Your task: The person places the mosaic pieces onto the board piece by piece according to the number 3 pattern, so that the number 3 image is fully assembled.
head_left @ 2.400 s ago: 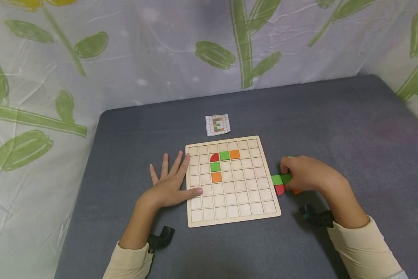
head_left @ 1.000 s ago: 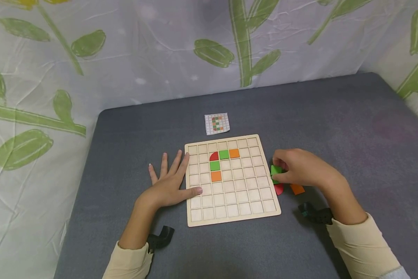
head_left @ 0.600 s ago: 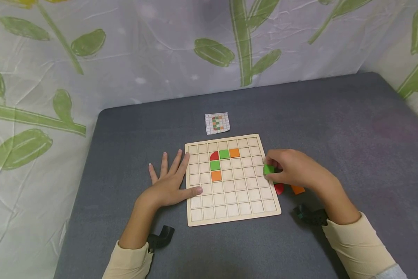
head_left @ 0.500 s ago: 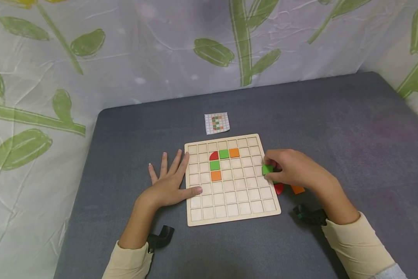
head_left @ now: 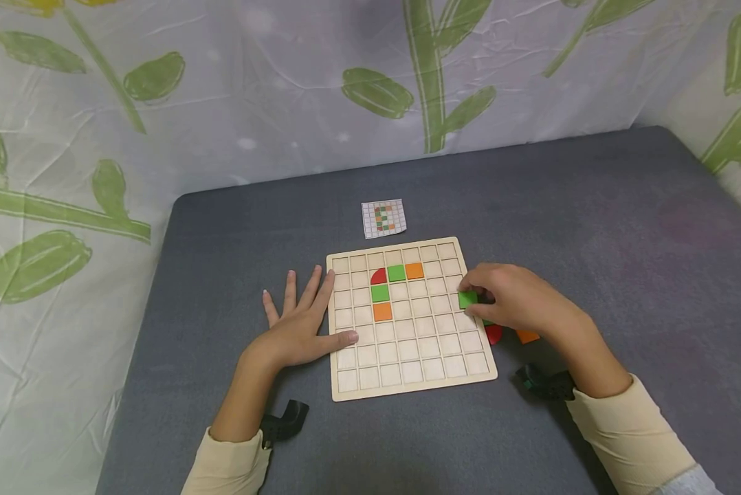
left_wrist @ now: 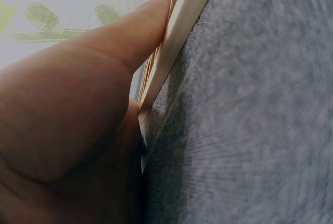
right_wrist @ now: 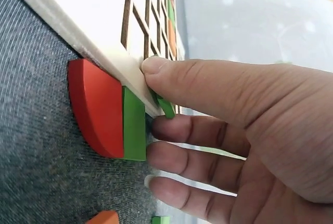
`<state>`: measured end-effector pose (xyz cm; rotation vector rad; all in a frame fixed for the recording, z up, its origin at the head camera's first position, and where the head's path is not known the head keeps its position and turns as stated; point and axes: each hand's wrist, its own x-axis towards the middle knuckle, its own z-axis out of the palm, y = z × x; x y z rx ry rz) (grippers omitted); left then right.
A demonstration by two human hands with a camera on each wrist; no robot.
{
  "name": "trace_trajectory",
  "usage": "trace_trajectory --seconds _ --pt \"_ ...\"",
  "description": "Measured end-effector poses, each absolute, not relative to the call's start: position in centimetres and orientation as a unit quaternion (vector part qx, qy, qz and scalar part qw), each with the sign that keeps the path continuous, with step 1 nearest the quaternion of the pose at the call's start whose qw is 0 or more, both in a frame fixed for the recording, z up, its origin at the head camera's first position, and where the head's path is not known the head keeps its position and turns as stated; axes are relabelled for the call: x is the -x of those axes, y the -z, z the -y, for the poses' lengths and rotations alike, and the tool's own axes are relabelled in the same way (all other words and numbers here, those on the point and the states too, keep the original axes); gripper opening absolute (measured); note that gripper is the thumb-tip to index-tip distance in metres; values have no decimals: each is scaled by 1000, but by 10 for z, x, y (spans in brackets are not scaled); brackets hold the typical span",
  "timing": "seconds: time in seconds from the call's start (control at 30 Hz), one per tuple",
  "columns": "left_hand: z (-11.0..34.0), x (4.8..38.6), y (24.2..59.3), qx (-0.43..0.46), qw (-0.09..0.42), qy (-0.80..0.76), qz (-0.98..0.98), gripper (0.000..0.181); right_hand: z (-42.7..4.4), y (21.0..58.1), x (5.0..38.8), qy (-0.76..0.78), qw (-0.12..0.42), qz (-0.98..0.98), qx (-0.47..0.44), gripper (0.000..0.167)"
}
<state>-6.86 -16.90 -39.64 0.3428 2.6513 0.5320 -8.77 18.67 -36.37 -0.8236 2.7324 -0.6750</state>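
A wooden grid board [head_left: 412, 373] lies on the dark table. Set in its cells are a red quarter-round tile [head_left: 379, 276], a green tile [head_left: 396, 273] with an orange tile [head_left: 414, 270] to its right, and, below the red one, another green tile [head_left: 379, 293] and an orange tile [head_left: 382, 312]. My left hand [head_left: 296, 337] rests with spread fingers at the board's left edge, its thumb on top. Over the right edge, my right hand [head_left: 519, 295] pinches a green tile [head_left: 467, 300] between thumb and fingers; the right wrist view shows that tile [right_wrist: 165, 106] partly hidden behind the thumb.
Right of the board lie a red rounded piece [right_wrist: 99, 112] and a green piece [right_wrist: 134, 125] touching it, with an orange piece [head_left: 528, 336] farther right. Behind the board lies a small printed grid card [head_left: 384, 218]. A floral sheet [head_left: 253, 89] hangs beyond the table.
My right hand took hold of a green tile beside the board and moved left with it, over the board's right edge. The left hand has stayed in place.
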Motion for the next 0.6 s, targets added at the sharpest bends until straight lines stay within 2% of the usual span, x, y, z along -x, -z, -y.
trace_trajectory --seconds 0.2,0.6 --pt "169 69 396 -123 208 -191 -951 113 -188 365 88 234 91 -925 284 27" --pt "169 69 398 -123 212 -192 -950 113 -185 369 89 239 98 -917 304 20"
